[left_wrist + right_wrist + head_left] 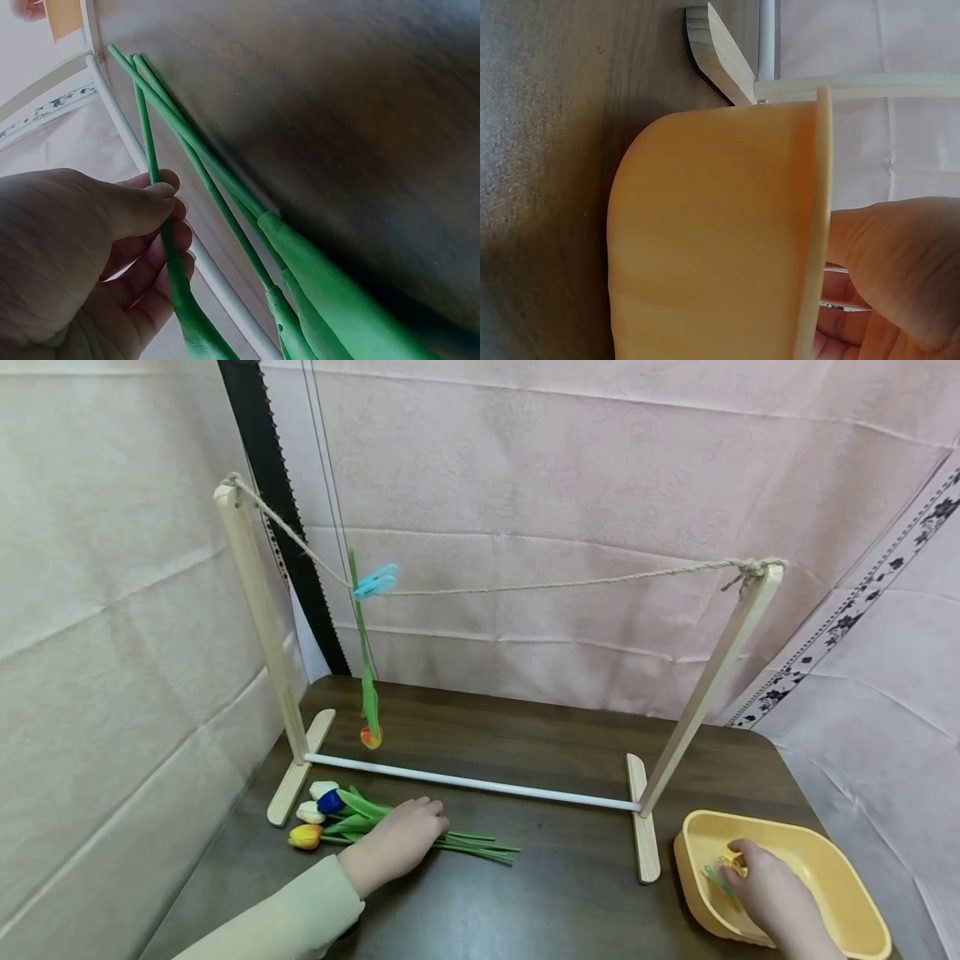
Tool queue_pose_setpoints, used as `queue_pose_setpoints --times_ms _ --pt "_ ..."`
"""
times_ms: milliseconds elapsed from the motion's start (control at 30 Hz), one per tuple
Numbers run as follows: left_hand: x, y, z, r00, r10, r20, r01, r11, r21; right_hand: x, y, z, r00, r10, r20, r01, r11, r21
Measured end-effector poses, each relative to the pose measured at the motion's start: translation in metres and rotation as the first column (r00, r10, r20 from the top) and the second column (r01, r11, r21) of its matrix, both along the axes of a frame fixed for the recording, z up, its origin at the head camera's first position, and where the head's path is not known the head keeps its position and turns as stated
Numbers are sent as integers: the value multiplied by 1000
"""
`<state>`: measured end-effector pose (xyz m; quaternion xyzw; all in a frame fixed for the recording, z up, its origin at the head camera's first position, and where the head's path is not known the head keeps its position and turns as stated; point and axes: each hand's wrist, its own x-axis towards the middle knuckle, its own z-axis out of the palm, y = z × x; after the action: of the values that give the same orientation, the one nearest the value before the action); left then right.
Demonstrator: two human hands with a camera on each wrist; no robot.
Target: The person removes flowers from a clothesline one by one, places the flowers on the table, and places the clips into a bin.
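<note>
Artificial tulips with green stems lie bunched on the table, their white heads, blue head [330, 802] and yellow head [305, 837] toward the left. My left hand [401, 839] reaches over the stems. In the left wrist view its thumb and fingers pinch one tulip's stem [154, 161], apart from the other stems [202, 161]. My right hand [776, 893] dips into a yellow plastic basin [840, 868], fingers bent at a yellow clothespin [731, 863] and a green clothespin [718, 881]. The basin wall [712, 232] hides its fingertips in the right wrist view; I cannot tell whether they grip a clothespin.
A wooden stand spans the table, with a left post [258, 618], a right post [708, 693] and a white bottom bar [472, 785]. Along its sagging rope [525, 587], a blue clothespin [377, 582] holds an orange-red tulip [371, 737] head down. Pale cloth [562, 468] hangs behind.
</note>
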<state>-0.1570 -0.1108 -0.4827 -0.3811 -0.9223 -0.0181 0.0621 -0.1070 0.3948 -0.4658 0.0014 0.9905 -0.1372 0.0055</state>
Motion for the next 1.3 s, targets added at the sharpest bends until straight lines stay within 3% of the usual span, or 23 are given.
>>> queue_pose_setpoints --times_ms 700,933,1033,1133,1300 --pt "5 0 1 999 -23 28 22 999 37 0 7 -7 999 9 -43 -8 999 32" --pt "2 -7 16 992 -3 126 -15 989 148 -1 -11 4 989 36 -146 -32 999 29" --pt "-2 -11 27 984 39 172 -75 975 210 -5 -29 18 978 52 -201 -51 999 11" --pt "-4 -15 42 978 86 190 -142 942 304 -13 -49 35 968 84 -238 -87 996 -4" --pt "-6 -23 61 982 136 131 -181 879 442 -30 -85 62 934 176 -312 -189 982 -12"
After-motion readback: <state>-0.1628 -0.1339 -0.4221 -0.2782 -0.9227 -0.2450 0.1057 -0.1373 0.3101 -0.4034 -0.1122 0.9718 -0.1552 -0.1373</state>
